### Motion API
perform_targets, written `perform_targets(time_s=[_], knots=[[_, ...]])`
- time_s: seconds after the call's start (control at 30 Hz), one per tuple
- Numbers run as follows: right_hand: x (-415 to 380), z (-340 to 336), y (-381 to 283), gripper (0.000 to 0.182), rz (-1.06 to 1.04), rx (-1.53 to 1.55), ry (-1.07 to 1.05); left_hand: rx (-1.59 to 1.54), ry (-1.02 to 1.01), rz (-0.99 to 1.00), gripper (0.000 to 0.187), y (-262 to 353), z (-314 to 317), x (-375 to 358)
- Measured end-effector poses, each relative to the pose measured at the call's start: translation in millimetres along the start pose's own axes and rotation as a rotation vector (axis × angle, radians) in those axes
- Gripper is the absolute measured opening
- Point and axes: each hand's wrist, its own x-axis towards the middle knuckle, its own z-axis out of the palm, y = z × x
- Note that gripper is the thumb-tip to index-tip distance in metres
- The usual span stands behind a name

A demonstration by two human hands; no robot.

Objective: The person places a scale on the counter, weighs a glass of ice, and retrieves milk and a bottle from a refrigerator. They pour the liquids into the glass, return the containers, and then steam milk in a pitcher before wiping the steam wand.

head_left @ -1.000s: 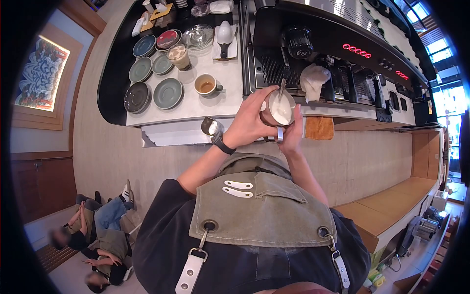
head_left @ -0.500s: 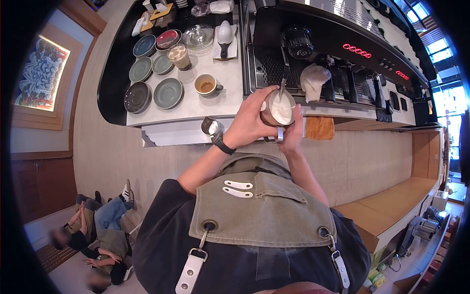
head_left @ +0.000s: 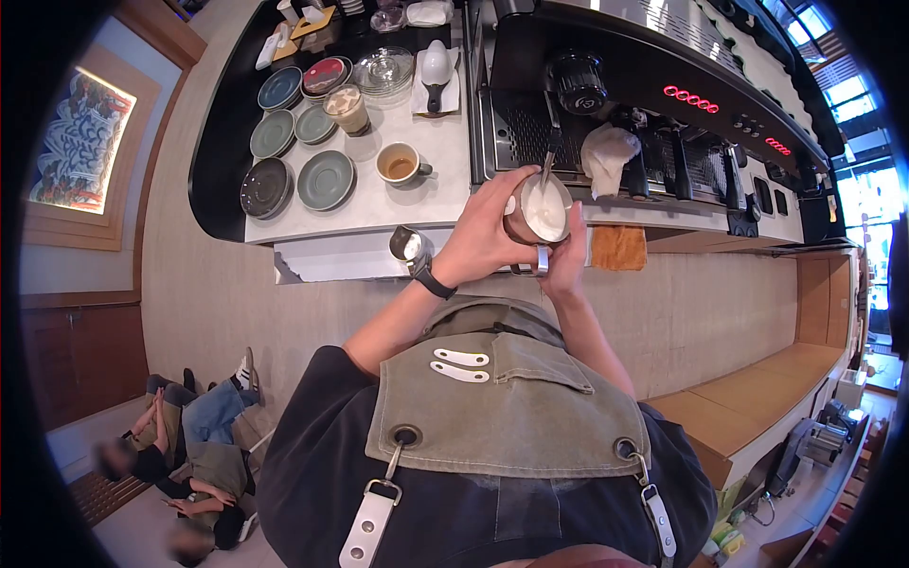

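A metal milk pitcher [head_left: 519, 227] with white milk [head_left: 545, 210] inside is held between both my hands. My left hand [head_left: 485, 230] wraps round its left side, fingers closed on the wall. On the opposite side, my right hand [head_left: 566, 256] presses against the pitcher near its handle [head_left: 543, 260]; some of its fingers are hidden. The steam wand [head_left: 549, 156] of the espresso machine [head_left: 625, 66] reaches down into the milk. A smaller metal pitcher [head_left: 405, 240] holding something white stands by my left wrist. Left of my hands, a cup of coffee [head_left: 398, 165] sits on the counter.
Saucers [head_left: 327, 180], a layered drink in a glass [head_left: 347, 111] and glass plates [head_left: 383, 71] stand on the counter [head_left: 417, 210]. A white cloth [head_left: 609, 151] lies by the drip tray; an orange cloth [head_left: 618, 247] hangs from the edge. Two people [head_left: 204, 454] sit at lower left.
The milk surface in the pitcher looks slightly different, with its ripples shifted. My hands, the pitcher and the steam wand stay in place.
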Motion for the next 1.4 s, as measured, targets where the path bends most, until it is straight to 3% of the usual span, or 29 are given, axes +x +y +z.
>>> perform_targets(time_s=[0.17, 0.27, 1.13, 1.33, 1.4], knots=[[-2, 17, -3, 0.062, -0.016, 0.008, 0.110, -0.007, -0.003, -0.017, 0.099, 3, 0, 0], [-2, 4, -3, 0.063, -0.001, -0.020, 0.013, -0.010, -0.002, -0.015, 0.099, 2, 0, 0], [-1, 0, -1, 0.063, -0.023, -0.017, -0.015, 0.017, -0.004, 0.012, 0.099, -1, 0, 0], [-5, 25, -6, 0.064, -0.036, 0.024, 0.112, 0.009, 0.003, 0.004, 0.099, 1, 1, -1], [-3, 14, -5, 0.064, -0.026, -0.003, 0.048, 0.001, 0.001, 0.001, 0.099, 1, 1, 0]])
